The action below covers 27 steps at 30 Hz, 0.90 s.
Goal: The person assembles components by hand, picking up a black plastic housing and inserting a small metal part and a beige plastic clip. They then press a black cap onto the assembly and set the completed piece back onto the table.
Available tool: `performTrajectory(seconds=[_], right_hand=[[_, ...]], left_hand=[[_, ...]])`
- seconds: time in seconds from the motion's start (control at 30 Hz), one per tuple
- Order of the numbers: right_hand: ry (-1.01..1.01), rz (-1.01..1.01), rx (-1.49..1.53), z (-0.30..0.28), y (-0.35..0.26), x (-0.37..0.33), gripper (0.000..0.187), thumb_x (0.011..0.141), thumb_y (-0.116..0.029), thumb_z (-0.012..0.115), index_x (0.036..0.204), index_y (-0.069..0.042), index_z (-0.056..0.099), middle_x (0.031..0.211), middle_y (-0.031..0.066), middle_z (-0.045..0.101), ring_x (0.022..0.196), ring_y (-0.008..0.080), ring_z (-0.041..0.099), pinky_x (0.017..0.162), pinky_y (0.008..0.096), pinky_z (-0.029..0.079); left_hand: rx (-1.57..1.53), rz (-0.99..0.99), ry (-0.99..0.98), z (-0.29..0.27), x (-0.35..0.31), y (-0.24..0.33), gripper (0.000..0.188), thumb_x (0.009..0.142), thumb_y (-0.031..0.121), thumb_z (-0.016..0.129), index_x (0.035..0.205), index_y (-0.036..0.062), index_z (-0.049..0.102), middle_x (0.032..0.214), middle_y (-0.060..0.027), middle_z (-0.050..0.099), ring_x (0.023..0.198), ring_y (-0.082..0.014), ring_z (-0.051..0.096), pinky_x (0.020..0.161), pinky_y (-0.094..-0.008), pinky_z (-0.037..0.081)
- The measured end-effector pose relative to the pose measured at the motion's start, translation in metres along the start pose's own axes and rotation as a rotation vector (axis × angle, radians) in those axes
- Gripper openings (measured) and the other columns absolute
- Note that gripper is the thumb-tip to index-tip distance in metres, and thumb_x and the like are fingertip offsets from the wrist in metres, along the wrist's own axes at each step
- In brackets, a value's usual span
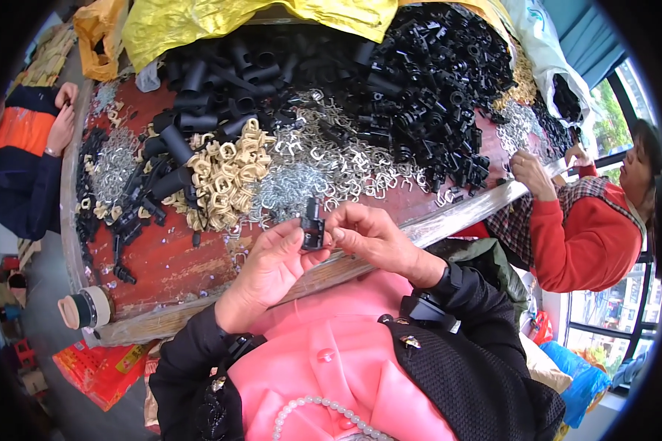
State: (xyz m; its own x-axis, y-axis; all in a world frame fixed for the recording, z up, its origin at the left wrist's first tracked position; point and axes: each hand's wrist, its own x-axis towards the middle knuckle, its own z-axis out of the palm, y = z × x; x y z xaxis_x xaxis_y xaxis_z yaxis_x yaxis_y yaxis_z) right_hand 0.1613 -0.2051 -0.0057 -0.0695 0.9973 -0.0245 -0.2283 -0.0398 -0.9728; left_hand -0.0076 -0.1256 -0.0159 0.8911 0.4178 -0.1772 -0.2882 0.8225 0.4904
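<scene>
At the near side of the worn, red-topped counter (154, 257), centre: a small, black, bracket-shaped part (313, 224), prob. plastic, held up, roughly upright, btwn my two hands. L fingers (293, 239): closed on the part, thumb at its L side, fingertips curled under its lower end. R fingers (349, 241): bent inward, thumb & index nearly together at the part's R side; can't tell if I pinch a tiny piece there or merely touch the part.

Step in hand (my judgement): fine two-handed work on this one part. To do it well: L grip firm but light, so the part doesn't twist; R fingertips square to the side, any pressure directed toward the L thumb, not downward; work kept over the counter, to catch drops.

Beyond: a blue-silver heap of small metal pieces (290, 189) &, to its L, cream, ring-like plastic pieces (228, 176). Best kept unmixed; the metal bits would prob. tangle.
</scene>
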Motion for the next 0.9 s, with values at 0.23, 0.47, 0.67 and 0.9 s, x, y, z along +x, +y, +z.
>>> performTrajectory(seconds=[0.23, 0.47, 0.67, 0.9], right_hand=[[0.028, 0.079, -0.03, -0.006, -0.001, -0.008, 0.012, 0.087, -0.014, 0.048, 0.088, -0.001, 0.047, 0.082, 0.0013, 0.054, 0.073, 0.0062, 0.05, 0.065, 0.0205, 0.043], [0.091, 0.021, -0.057, 0.0, -0.009, -0.001, 0.014, 0.087, -0.016, 0.048, 0.083, -0.003, 0.047, 0.072, -0.0024, 0.047, 0.059, 0.0031, 0.04, 0.051, 0.0162, 0.033], [0.103, -0.017, -0.059, 0.003, -0.011, -0.002, 0.014, 0.086, -0.015, 0.05, 0.082, -0.002, 0.046, 0.078, 0.0014, 0.047, 0.065, 0.0079, 0.043, 0.057, 0.019, 0.036], [0.138, -0.338, -0.795, 0.005, -0.016, -0.005, 0.01, 0.078, -0.009, 0.057, 0.081, -0.004, 0.049, 0.091, 0.0101, 0.046, 0.089, 0.0224, 0.045, 0.074, 0.0308, 0.038]], left_hand=[[-0.023, 0.009, 0.002, -0.004, 0.0, -0.008, 0.027, 0.085, 0.015, 0.049, 0.108, -0.0005, 0.048, 0.1, -0.0152, 0.056, 0.092, -0.0252, 0.056, 0.079, -0.0317, 0.047], [0.008, -0.101, 0.102, -0.003, -0.002, -0.003, 0.026, 0.084, 0.013, 0.051, 0.107, 0.0016, 0.049, 0.099, -0.0123, 0.057, 0.088, -0.0244, 0.058, 0.072, -0.0281, 0.05], [0.053, -0.134, 0.111, 0.001, 0.002, -0.001, 0.028, 0.083, 0.015, 0.054, 0.108, 0.0022, 0.05, 0.098, -0.0061, 0.058, 0.084, -0.0187, 0.059, 0.07, -0.0243, 0.049], [0.062, -0.168, 0.086, -0.002, 0.0, -0.005, 0.028, 0.082, 0.016, 0.055, 0.107, 0.0023, 0.052, 0.097, -0.005, 0.058, 0.081, -0.0174, 0.06, 0.068, -0.0228, 0.049]])
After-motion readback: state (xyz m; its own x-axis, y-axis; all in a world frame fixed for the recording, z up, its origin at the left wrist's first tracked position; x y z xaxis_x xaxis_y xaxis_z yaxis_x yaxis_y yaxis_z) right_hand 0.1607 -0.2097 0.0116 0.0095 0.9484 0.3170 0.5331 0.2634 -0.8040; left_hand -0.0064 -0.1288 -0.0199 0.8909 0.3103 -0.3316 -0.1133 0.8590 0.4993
